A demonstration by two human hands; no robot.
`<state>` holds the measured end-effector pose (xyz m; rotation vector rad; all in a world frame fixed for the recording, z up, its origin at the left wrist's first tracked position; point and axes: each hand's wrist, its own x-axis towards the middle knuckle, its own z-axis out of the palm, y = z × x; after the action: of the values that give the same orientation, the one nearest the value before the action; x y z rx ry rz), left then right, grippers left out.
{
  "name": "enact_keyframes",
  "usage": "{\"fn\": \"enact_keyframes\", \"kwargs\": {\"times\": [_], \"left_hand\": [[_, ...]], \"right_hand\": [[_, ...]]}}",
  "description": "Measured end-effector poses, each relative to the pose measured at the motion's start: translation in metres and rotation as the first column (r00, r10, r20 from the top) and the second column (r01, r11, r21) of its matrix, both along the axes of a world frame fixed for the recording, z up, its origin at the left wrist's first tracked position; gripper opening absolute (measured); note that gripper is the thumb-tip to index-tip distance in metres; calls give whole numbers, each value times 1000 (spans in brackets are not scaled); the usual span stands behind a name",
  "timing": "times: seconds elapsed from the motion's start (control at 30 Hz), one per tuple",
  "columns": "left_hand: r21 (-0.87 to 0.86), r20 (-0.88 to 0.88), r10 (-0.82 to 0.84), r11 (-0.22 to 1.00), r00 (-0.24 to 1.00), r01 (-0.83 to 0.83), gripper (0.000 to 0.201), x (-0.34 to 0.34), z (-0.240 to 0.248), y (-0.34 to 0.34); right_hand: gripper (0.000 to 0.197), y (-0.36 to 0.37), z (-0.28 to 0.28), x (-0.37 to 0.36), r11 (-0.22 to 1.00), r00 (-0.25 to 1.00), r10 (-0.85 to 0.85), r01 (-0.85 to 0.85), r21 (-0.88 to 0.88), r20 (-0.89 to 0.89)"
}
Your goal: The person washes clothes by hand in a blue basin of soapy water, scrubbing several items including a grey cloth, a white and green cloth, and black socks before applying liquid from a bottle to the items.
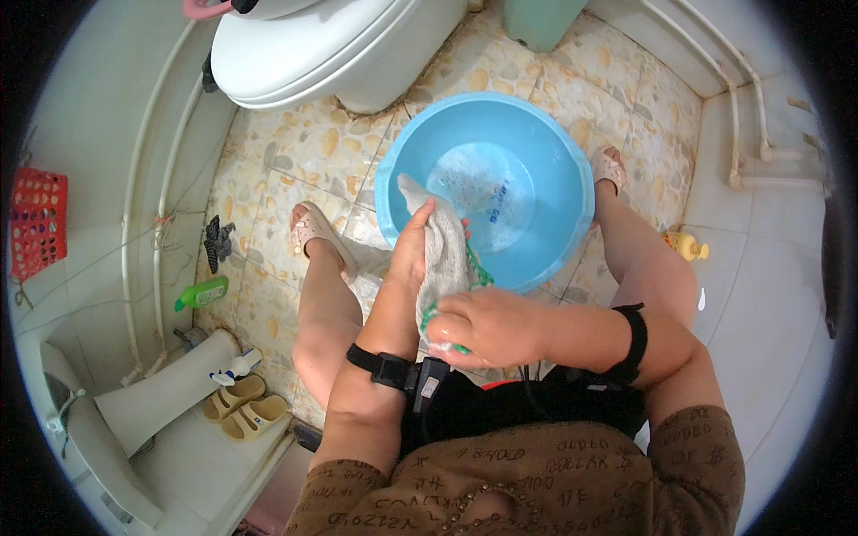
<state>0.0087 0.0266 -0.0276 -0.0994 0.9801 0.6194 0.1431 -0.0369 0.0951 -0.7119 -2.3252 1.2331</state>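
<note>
A long piece of grey-white knitted fabric with green edging (444, 255) hangs between my hands, over the near left rim of a blue basin (393, 152). It looks like a glove or a sock, but I cannot tell which. My left hand (413, 246) is closed round its middle, thumb on top and fingertips showing at the far side. Lower down, nearer my body, my right hand (478, 329) is closed on the green-edged end, with white suds on the fingers. Soapy water (478, 183) with foam lies in the bottom of the basin.
The basin stands on patterned tiles between my sandalled feet. Beyond it are a white toilet (313, 54) and a green bin (541, 22). At left lie a green bottle (204, 293), dark cloth (217, 243) and tan slippers (246, 406); at right, a yellow pump bottle (686, 247).
</note>
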Motion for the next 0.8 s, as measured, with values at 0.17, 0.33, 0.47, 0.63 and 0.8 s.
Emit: {"fn": "enact_keyframes", "kwargs": {"times": [0.17,0.33,0.47,0.63,0.8], "left_hand": [[107,242,-36,994,970,10,44,5,17,-6],[266,494,-135,964,859,-1,72,19,46,-16],[401,493,-140,913,859,-82,70,24,50,-17],[108,718,98,963,689,-249,65,33,55,-22],[197,455,-59,980,889,-36,62,34,70,-24]], "right_hand": [[18,40,0,33,880,852,-461,403,-252,-249],[31,99,-46,77,389,557,-827,665,-638,76],[53,93,-70,70,60,288,-958,202,-978,1],[63,75,-73,62,-46,301,-953,-269,-962,-38],[46,88,-47,63,85,451,-887,-49,-995,-98]]}}
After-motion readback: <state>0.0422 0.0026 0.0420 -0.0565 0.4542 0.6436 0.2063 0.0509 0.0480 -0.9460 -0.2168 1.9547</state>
